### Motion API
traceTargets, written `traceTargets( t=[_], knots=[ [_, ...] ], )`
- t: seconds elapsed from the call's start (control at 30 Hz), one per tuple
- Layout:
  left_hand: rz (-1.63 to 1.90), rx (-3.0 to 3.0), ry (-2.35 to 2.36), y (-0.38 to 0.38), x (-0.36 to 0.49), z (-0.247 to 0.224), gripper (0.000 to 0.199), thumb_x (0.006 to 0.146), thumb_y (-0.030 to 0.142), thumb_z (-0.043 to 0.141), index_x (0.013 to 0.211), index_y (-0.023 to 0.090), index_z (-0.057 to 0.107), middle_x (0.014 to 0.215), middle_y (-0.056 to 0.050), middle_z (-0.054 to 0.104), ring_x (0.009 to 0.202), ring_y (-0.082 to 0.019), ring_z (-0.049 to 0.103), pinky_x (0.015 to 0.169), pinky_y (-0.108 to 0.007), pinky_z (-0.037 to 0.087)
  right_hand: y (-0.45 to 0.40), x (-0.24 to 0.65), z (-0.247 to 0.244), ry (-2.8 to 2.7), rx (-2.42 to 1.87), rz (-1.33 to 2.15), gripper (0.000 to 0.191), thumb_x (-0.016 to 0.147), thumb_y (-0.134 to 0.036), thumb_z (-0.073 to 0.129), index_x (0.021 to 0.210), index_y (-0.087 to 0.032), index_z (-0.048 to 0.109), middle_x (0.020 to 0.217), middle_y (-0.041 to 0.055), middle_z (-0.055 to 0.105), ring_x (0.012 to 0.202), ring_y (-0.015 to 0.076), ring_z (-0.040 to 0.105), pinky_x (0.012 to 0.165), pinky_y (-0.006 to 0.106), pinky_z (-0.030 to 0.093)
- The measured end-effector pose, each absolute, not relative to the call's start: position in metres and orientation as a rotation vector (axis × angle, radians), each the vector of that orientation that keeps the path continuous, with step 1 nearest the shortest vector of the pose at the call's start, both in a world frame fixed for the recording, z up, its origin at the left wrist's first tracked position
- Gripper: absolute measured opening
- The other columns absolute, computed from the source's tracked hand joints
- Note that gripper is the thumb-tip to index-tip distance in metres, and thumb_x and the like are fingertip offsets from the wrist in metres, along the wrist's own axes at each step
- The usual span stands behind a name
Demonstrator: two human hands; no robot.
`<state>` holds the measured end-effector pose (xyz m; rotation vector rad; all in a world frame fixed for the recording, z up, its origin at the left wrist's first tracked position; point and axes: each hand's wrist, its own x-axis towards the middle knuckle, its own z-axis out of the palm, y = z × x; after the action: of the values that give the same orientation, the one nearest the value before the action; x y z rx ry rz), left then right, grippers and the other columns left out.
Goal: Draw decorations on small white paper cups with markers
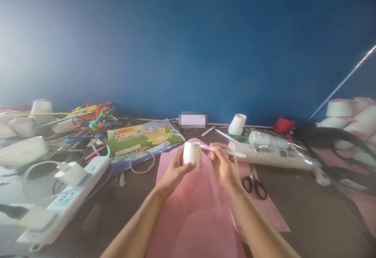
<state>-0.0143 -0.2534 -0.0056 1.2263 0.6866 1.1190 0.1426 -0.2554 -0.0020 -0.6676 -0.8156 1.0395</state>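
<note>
My left hand is closed around a small white paper cup, which is upside down and has faint pink marks on its side. In my right hand is a white marker with a pinkish tip end, pinched between thumb and fingers. The tip points left and is at the cup's upper right edge; whether it touches I cannot tell. Beneath both hands lies pink paper. Black-handled scissors rest on more pink paper just right of my right forearm.
Stacked paper cups in plastic lie at right, near a single white cup and a red bundle. At left are a coloured-paper pack, tape ring, pipe cleaners and a power strip. A blue wall stands behind.
</note>
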Motion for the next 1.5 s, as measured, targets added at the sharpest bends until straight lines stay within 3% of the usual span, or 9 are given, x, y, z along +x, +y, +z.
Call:
traceTargets(
  t=[0.63, 1.5],
  knots=[
    [1.109, 1.238, 0.664, -0.2535, -0.0140, -0.0043, 0.059, 0.077, 0.031, 0.068, 0.132, 0.023, 0.048, 0.129, -0.011, 0.052, 0.115, -0.029, 0.049, 0.090, -0.038, 0.047, -0.2552, 0.1453, -0.0098, -0.995, -0.693, 0.950, 0.011, 0.084, -0.032, 0.063, 0.084, -0.023, 0.068, 0.056, -0.0048, 0.052, 0.060, 0.0118, 0.049, 0.065, 0.029, 0.038],
    [1.134, 1.199, 0.666, -0.2531, -0.0145, -0.0067, 0.057, 0.075, 0.029, 0.070, 0.129, 0.024, 0.051, 0.127, -0.009, 0.055, 0.113, -0.026, 0.051, 0.087, -0.034, 0.047, -0.2545, 0.1472, -0.0094, -0.961, -0.732, 0.927, 0.011, 0.083, -0.033, 0.063, 0.084, -0.022, 0.067, 0.055, -0.0049, 0.051, 0.060, 0.0131, 0.049, 0.068, 0.031, 0.039]
  ],
)
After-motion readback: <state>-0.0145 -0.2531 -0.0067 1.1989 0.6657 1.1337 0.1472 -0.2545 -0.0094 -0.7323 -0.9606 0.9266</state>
